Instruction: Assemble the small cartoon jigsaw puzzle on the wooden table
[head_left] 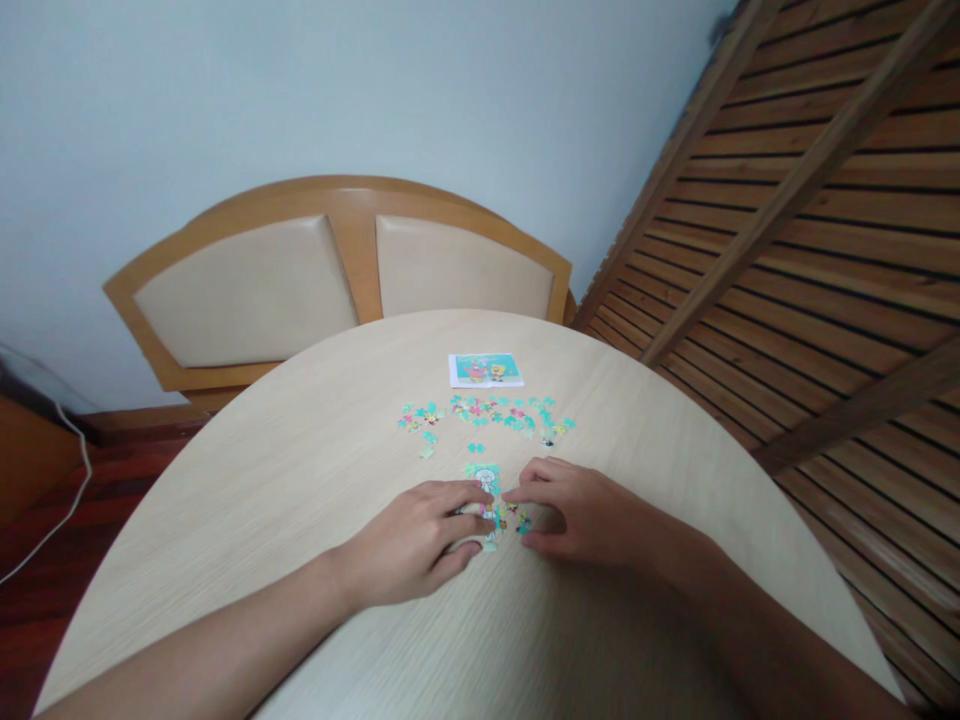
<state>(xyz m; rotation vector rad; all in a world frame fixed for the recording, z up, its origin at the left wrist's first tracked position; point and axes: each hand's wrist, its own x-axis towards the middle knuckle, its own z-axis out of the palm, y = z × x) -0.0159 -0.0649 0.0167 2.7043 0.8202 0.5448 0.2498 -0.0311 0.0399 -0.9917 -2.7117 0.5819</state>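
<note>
A partly joined jigsaw puzzle [487,474] with a pale cartoon figure on turquoise lies on the table in front of me. My left hand [424,530] rests over its left side, fingers apart and fingertips on the pieces, covering part of them. From the right, my right hand [585,508] reaches to the puzzle's right edge with its index finger stretched out and thumb held apart. A few loose puzzle pieces [523,523], turquoise and yellow, lie between that thumb and index finger. No piece shows gripped in either hand.
Beyond the puzzle, many loose pieces [491,409] are spread in a band, with a joined-looking turquoise pair [476,448] nearer. Behind them lies a picture card [487,370]. The round table [322,440] has a padded chair [360,255] at its far side and wooden slats [787,200] at right.
</note>
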